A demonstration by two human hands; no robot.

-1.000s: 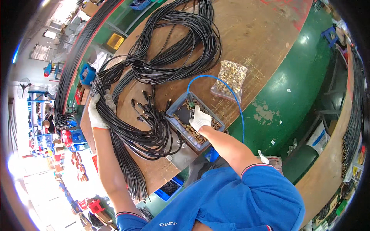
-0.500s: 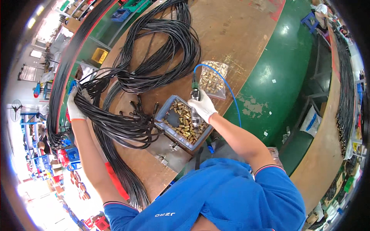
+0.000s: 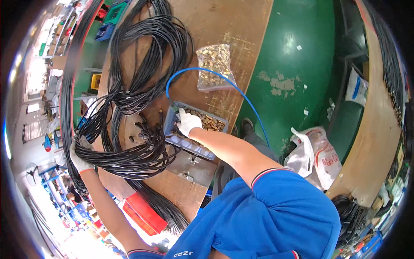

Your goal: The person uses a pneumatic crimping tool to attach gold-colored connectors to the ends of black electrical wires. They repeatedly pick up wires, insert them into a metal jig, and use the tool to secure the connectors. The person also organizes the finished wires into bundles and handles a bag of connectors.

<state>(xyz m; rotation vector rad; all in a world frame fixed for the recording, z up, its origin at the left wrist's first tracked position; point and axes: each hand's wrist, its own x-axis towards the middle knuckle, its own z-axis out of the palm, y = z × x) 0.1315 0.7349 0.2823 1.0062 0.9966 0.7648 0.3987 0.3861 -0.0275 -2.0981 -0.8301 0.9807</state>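
Note:
A thick bundle of black cables [image 3: 125,162] passes through my left hand [image 3: 81,159], white-gloved and closed around it at the left. Its looped ends lie near the plastic bin [image 3: 222,126]. White-gloved too, my right hand [image 3: 189,122] is closed on an air-powered hand tool [image 3: 176,108] at the bin's left side. The hand hides most of the tool's body; a blue air hose [image 3: 215,72] arcs from its green end. Small brass fittings [image 3: 212,123] fill part of the bin. Black cable ends [image 3: 144,131] lie just left of the tool.
A clear bag of brass fittings [image 3: 214,64] lies on the brown worktable [image 3: 241,26] beyond the bin. Coiled black cables [image 3: 151,30] cover the table's far left. A red bin [image 3: 144,213] sits near the lower left, and a white sack [image 3: 317,155] stands at the right.
My right hand has moved with the tool from over the brass fittings to the bin's left side, beside the cable ends. My left hand still grips the cables. The whole view has shifted.

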